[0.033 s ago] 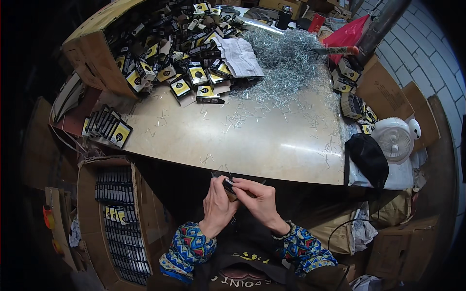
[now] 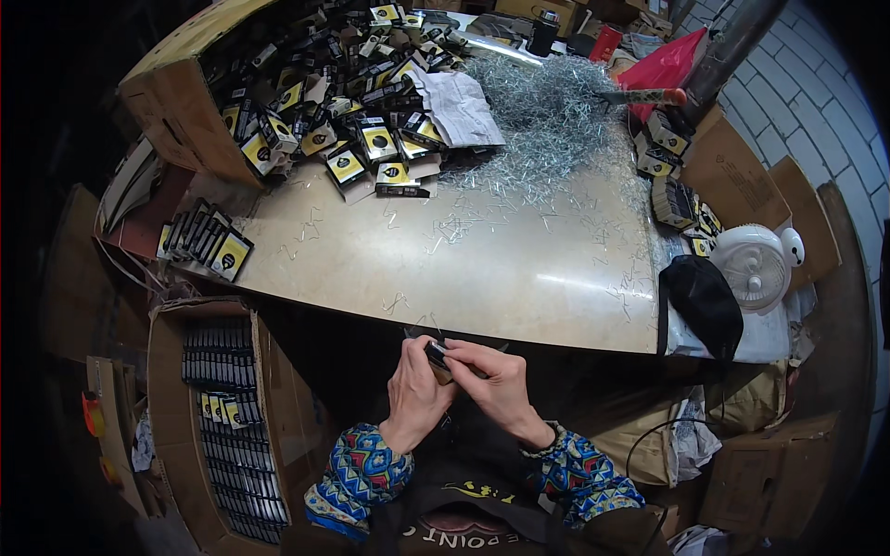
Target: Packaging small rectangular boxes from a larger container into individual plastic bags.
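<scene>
- Both hands meet just off the near edge of the table [image 2: 519,278], over the person's lap. Between them sits a small dark packet [image 2: 437,355], well clear of the tabletop.
- The packet looks light, flat and fairly stiff, likely card or thin plastic. It is probably best pinched by its long edges; a thin wire clip seems to stick up from it, too small to tell for sure.
- The left hand [image 2: 414,394] is curled around the packet's near end, fingers closed on it, thumb on top.
- The right hand [image 2: 496,382] pinches the other end with thumb and fingertips, the remaining fingers folded; the grip is tight, not spread.
- To the left, below the table, an open box [image 2: 171,435] holds rows of the same packets on edge.
- On the table's left edge stands a short row of packets [image 2: 204,241].
- At the right edge lie a black cap [image 2: 705,301] and a white fan [image 2: 753,267].
- Toward the far edge lies a heap of wire clips [image 2: 547,130], and at the far left corner a carton [image 2: 185,102] spills loose packets.
</scene>
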{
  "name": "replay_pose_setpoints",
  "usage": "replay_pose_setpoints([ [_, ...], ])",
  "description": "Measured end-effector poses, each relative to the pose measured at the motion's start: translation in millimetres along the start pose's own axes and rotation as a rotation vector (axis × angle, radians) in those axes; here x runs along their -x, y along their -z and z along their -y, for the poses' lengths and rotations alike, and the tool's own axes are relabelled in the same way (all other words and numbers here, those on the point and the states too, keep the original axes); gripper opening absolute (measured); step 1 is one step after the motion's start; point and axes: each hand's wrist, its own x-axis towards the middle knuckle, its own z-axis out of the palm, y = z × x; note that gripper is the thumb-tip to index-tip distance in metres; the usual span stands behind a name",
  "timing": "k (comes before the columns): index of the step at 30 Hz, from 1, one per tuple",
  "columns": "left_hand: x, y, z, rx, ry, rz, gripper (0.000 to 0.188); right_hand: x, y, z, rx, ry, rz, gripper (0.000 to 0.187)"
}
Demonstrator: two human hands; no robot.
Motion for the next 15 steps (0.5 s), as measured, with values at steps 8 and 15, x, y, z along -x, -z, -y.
replay_pose_setpoints([
  [8,-5.8,0.9,-5.7,0.099,0.130,-0.021,0.048,-4.0,3.4,19.4,0.276,0.332,0.017,0.022],
  [15,-11.2,-0.3,-8.8,0.029,-0.062,-0.111,0.051,-15.9,7.1,20.8,0.046,0.162,0.029,0.021],
])
